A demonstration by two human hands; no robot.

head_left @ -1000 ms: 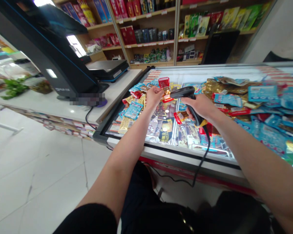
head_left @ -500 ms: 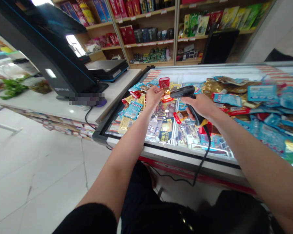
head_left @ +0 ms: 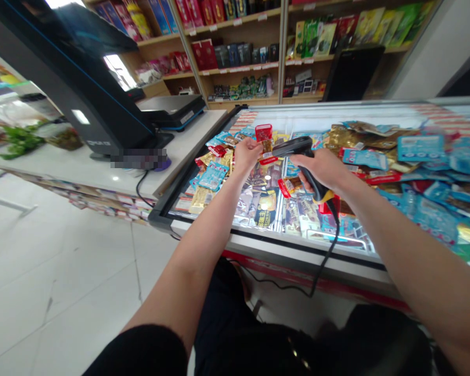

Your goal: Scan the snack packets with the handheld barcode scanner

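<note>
My left hand (head_left: pixel 246 154) is closed on a small red-topped snack packet (head_left: pixel 263 140), held upright over the glass lid of a chest freezer (head_left: pixel 297 245). My right hand (head_left: pixel 321 169) grips a black corded barcode scanner (head_left: pixel 295 148), its head pointing left and almost touching the packet. The scanner's cable (head_left: pixel 324 256) hangs down over the freezer's front edge. Many blue, gold and red snack packets (head_left: pixel 419 156) lie scattered on the glass around and beyond both hands.
A white counter (head_left: pixel 102 169) at the left carries a black checkout terminal (head_left: pixel 78 83) and a scale (head_left: pixel 172 109). Wooden shelves (head_left: pixel 238 52) full of goods line the back wall. A black monitor (head_left: pixel 352 73) stands behind the freezer. White tiled floor (head_left: pixel 62 271) lies at lower left.
</note>
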